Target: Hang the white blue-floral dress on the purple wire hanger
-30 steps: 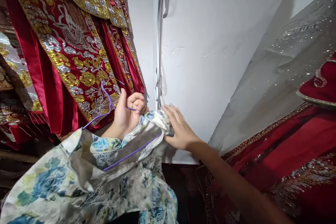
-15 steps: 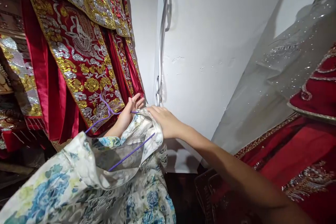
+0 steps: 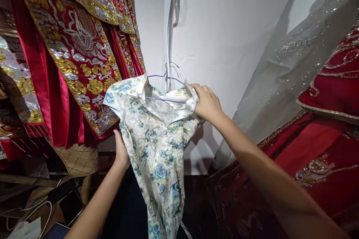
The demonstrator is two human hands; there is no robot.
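Since a second ago, the floral dress (image 3: 157,145) has gone from a bunched heap at both hands to hanging full length on its purple hanger (image 3: 165,99), whose hook now sits at the white rail (image 3: 169,26) running up the wall (image 3: 224,44). Raised that way, the cloth falls straight, between the red and gold embroidered robe (image 3: 75,52) on the left and the red beaded gown (image 3: 331,127) on the right. The right hand (image 3: 206,101) pinches the dress's shoulder where it wraps the hanger's end, apparently keeping the fabric seated there. The left hand (image 3: 121,151), earlier gripping the hanger wire, has dropped and now rests against the dress's side below the sleeve; whether its fingers close on cloth I cannot tell, as the dress hides them. Cables and a phone (image 3: 70,205) show at lower left.
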